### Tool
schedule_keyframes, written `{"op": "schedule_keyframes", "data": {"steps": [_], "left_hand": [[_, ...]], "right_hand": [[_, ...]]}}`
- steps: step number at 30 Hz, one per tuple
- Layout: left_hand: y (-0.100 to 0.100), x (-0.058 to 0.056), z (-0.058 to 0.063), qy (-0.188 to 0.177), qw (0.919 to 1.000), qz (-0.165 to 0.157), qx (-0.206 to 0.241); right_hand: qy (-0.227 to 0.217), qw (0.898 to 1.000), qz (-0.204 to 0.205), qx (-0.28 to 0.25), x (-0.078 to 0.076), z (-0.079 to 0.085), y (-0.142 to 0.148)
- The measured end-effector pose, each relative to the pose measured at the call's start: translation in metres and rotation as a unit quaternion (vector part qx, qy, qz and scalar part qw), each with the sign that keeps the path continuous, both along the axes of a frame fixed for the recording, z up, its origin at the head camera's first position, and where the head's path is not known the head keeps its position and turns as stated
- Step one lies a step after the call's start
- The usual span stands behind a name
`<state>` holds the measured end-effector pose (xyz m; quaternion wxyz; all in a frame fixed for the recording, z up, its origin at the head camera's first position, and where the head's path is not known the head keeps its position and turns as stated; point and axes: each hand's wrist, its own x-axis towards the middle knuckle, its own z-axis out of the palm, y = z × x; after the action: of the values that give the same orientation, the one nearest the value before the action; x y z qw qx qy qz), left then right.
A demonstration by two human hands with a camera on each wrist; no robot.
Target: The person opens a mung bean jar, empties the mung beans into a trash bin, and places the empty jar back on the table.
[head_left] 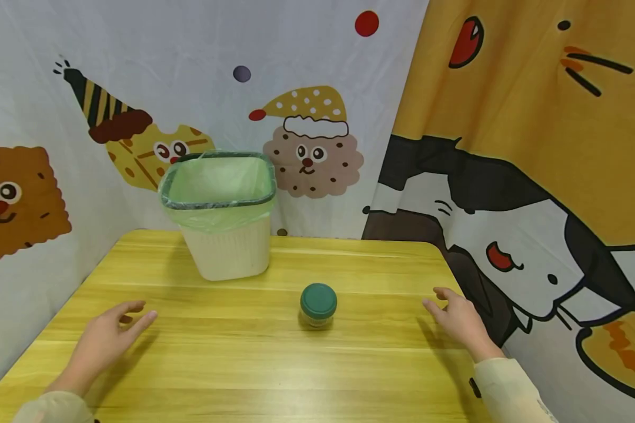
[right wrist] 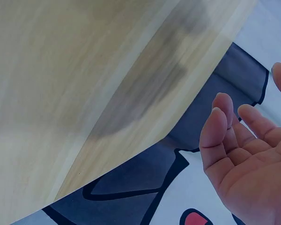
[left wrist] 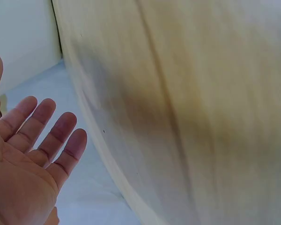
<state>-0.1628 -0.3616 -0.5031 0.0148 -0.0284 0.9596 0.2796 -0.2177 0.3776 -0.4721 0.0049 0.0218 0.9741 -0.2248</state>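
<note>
A small jar with a dark green lid [head_left: 318,301] stands upright near the middle of the wooden table [head_left: 233,364]. Behind it and to the left is a cream bin [head_left: 227,247], lined with a pale green bag [head_left: 219,218] folded over its dark rim. My left hand [head_left: 108,335] hovers above the table's left side, holding nothing; its fingers are spread in the left wrist view. My right hand [head_left: 460,320] is over the right edge, also holding nothing, with loosely bent fingers. Both hands are well apart from the jar and the bin.
A printed white curtain [head_left: 190,47] with cartoon snacks hangs right behind the table, close to the bin. On the right, a yellow curtain [head_left: 508,100] with a cartoon cat runs along the table's edge. Shadows of both hands fall on the tabletop.
</note>
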Motion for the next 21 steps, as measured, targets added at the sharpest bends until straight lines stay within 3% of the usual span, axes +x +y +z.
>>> {"op": "schedule_keyframes", "data": {"steps": [15,21], "left_hand": [[0.024,0.009,0.003,0.050,0.9982,-0.008,0.033],[0.033,0.013,0.004,0.059,0.9979,-0.006,0.026]], "right_hand": [[0.037,0.998,-0.016,-0.039,0.016,0.004,-0.005],[0.027,0.998,-0.023,-0.048,0.024,0.006,-0.009]]}}
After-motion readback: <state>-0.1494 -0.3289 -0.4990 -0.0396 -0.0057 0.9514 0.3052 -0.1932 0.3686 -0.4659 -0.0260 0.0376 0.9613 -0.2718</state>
